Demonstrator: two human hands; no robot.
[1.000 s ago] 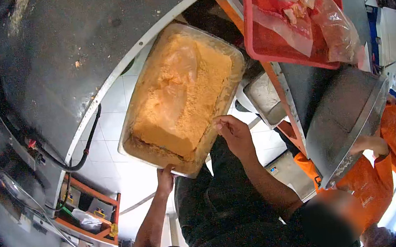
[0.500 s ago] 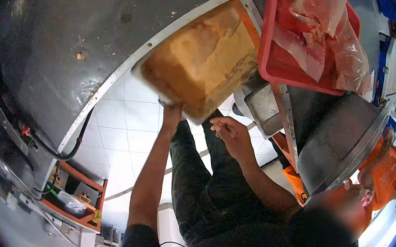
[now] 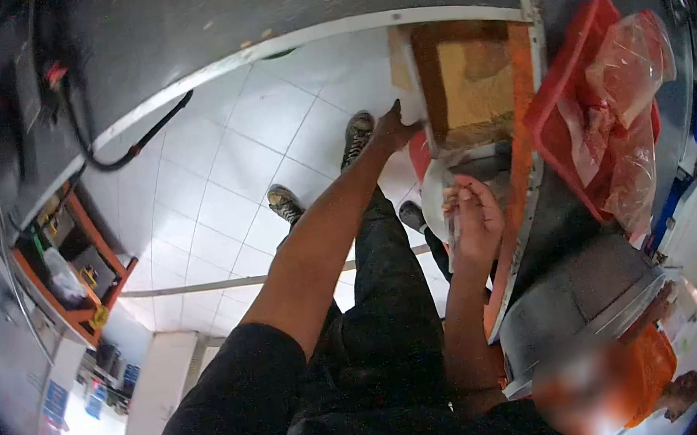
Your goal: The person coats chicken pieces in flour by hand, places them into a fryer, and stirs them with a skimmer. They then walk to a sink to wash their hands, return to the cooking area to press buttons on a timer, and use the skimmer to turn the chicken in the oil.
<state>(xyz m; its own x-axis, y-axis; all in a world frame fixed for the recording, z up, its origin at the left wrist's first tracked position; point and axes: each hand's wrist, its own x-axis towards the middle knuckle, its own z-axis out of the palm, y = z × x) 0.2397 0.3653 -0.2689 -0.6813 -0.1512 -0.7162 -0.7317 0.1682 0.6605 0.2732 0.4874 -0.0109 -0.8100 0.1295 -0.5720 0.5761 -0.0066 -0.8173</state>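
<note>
A rectangular tub (image 3: 432, 135) with a layer of yellow-brown crumbly stuff in it sits half beneath the counter's front rail. At its near left side is my left hand (image 3: 394, 129), fingers closed at the tub's pale wall. My right hand (image 3: 478, 224) is just below the tub, beside an orange-edged upright, its fingers curled together with pale crumbs about the tips. What those fingers hold, if anything, I cannot tell. Behind them shows part of a round white container (image 3: 434, 195).
Across the top runs a dark counter (image 3: 255, 5) with scattered crumbs. A red tray (image 3: 553, 91) with clear plastic bags (image 3: 631, 56) stands at right, above a grey tub (image 3: 568, 295). A person in orange (image 3: 653, 363) is at lower right; an orange-framed shelf (image 3: 97, 237) is at left.
My view has turned, shifting everything. The tub has gone from tilted to squarer against the orange upright, further under the counter. My right hand has moved up close to that upright.
</note>
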